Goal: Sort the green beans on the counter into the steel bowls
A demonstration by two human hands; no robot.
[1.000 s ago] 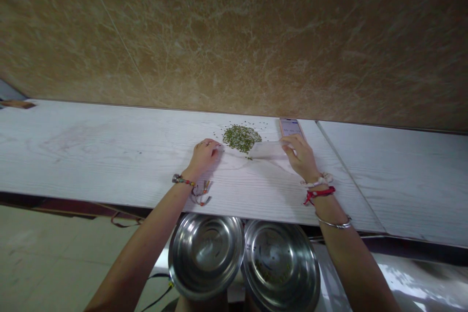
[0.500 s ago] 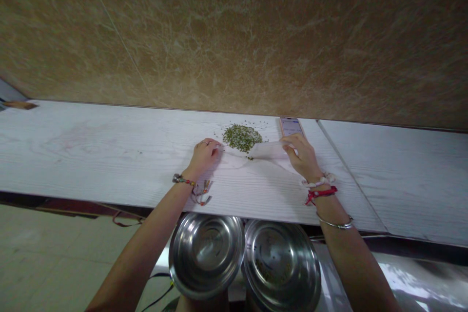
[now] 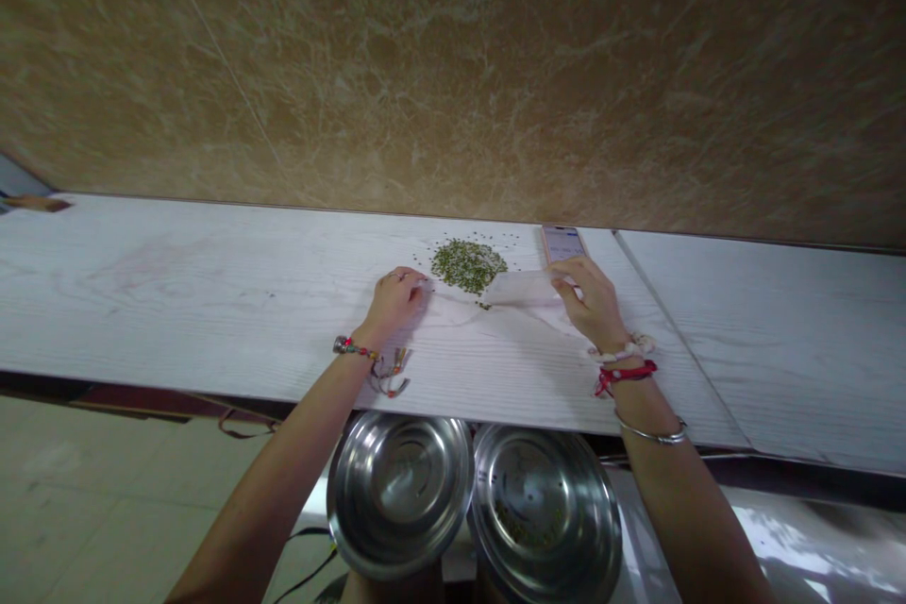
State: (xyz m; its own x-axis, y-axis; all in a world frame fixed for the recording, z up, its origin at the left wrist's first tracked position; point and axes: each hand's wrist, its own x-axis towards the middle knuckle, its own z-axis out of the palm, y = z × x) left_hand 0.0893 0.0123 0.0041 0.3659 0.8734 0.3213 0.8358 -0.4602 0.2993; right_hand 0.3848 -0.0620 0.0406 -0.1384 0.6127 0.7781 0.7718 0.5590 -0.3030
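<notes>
A loose heap of small green beans (image 3: 467, 264), like mung beans, lies spread on the white tabletop (image 3: 212, 302). My right hand (image 3: 589, 297), right of the heap, pinches one end of a thin, whitish, see-through sheet (image 3: 520, 288). The sheet's far end reaches the heap's lower right edge, where a few beans lie apart. On the heap's left, my left hand (image 3: 396, 302) rests on the table with fingers curled. What its fingertips grip, if anything, cannot be made out.
Two steel bowls stand below the table's front edge: the left bowl (image 3: 343, 519) and the right bowl (image 3: 605, 528), with some beans at its bottom. A phone (image 3: 562, 242) lies behind my right hand. The brown marbled wall (image 3: 453, 85) rises at the back.
My right hand has shifted slightly to the right with the sheet. My left hand and the bean heap look the same.
</notes>
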